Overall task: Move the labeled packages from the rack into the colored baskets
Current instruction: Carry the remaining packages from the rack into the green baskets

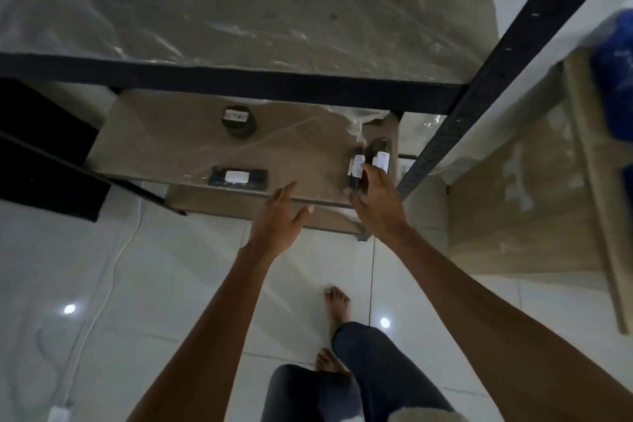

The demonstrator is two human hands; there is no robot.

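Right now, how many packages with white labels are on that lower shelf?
4: a round package at the back, a flat package at the front edge, a long package in the right hand, a glossy package beside it. Others may be hidden.

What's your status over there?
Left hand open. Right hand grips dark labeled package on rack shelf. Round package, flat package waiting. Nothing blocking.

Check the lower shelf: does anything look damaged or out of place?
Yes: the plastic film covering the lower shelf is torn and bunched up at its back right corner, just behind the labeled package the right hand grips. Nothing looks spilled.
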